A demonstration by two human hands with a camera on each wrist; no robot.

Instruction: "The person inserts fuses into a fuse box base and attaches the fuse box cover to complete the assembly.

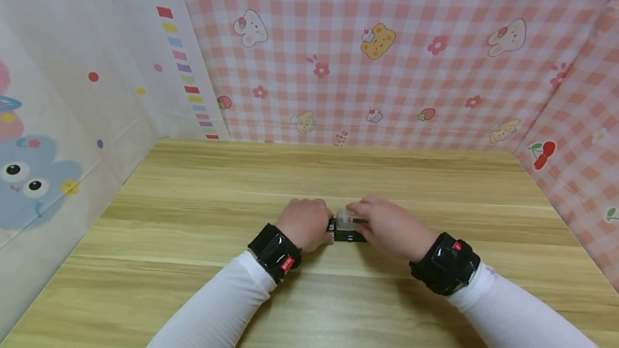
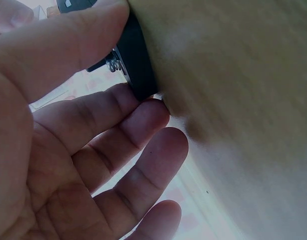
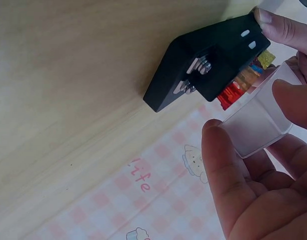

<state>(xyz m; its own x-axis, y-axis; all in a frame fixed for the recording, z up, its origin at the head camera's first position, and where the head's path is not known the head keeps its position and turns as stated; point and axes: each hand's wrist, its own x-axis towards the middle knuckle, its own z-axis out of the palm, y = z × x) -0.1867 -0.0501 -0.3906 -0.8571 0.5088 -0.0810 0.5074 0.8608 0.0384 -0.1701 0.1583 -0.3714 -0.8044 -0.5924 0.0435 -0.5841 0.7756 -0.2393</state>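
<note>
A small black plastic block [image 3: 208, 55] with metal spring contacts [image 3: 201, 65] on its end sits low at the table's middle. My left hand [image 1: 304, 224] grips its left end, thumb on one side and fingertips at its lower edge in the left wrist view. From the right, my right hand [image 1: 391, 227] holds a translucent, box-shaped plastic cover [image 3: 256, 120] between thumb and fingers, right at the block's top. Red, orange, blue and yellow parts [image 3: 231, 95] show between block and cover. The right hand partly hides the block's right end in the head view.
The wood-grain table [image 1: 203, 176] spreads around both hands. A pink checked cloth [image 1: 411, 79] with cartoon prints hangs behind its back edge, and a white printed cloth [image 1: 121, 111] hangs at the left. Each wrist wears a black strap [image 1: 275, 251].
</note>
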